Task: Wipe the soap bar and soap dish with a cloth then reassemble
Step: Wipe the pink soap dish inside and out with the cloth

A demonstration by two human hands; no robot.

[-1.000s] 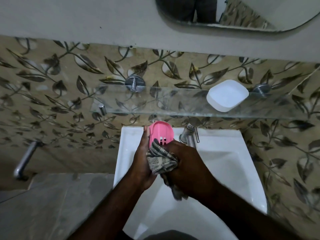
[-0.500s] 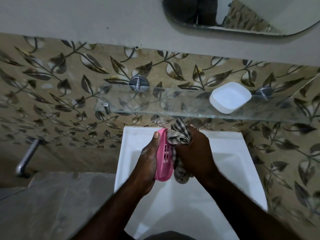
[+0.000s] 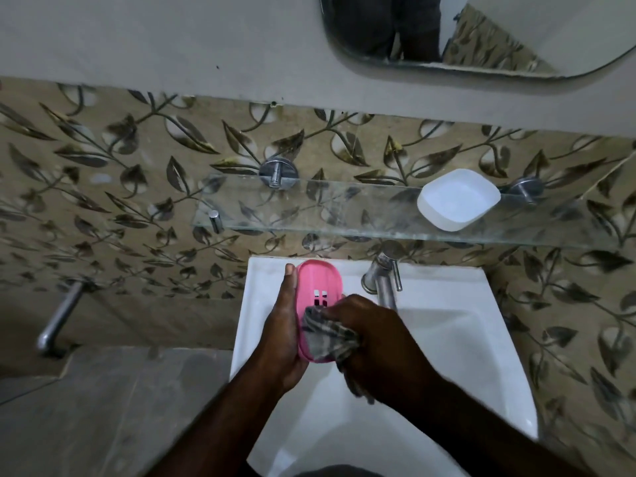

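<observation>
Leaf-patterned tiles [image 3: 103,187] are seen behind a white basin [image 3: 481,356], above which a glass shelf [image 3: 309,208] is mounted on metal pegs. A white soap-dish part [image 3: 459,199] is set on the shelf's right end, near the mirror [image 3: 516,29] above. A tap [image 3: 382,280] is fixed at the basin's back edge. Over the basin, the pink dish [image 3: 318,287] is gripped along its left edge by the left hand [image 3: 284,339], thumb laid against the rim. A checked cloth [image 3: 330,339] is bunched in the closed right hand [image 3: 378,342] and pressed onto the dish's near half, just below its drain slots.
</observation>
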